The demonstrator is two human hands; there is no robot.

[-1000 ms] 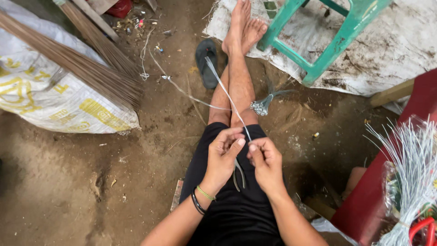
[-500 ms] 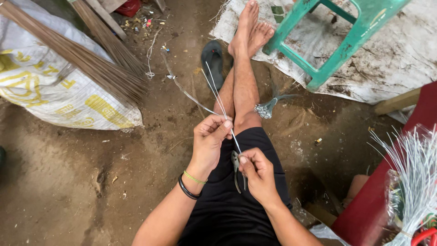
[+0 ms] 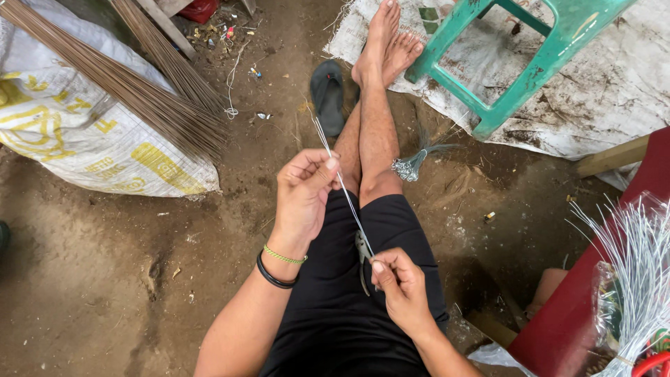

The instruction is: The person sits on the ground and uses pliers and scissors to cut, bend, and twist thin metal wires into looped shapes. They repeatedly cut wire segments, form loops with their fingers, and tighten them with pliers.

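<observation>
Two bare hands stretch one thin silvery wire (image 3: pixel 343 183) above the black-shorted lap: left hand (image 3: pixel 303 195), fingers pinched shut on its upper part; right hand (image 3: pixel 403 287), closed on its lower end beside small grey metal pliers (image 3: pixel 361 257); green plastic stool (image 3: pixel 520 52) farther right

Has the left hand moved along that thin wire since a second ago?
Yes. The left hand has slid up the wire toward the knee, away from the right hand. A second ago both hands pinched it side by side over the black shorts.
</observation>
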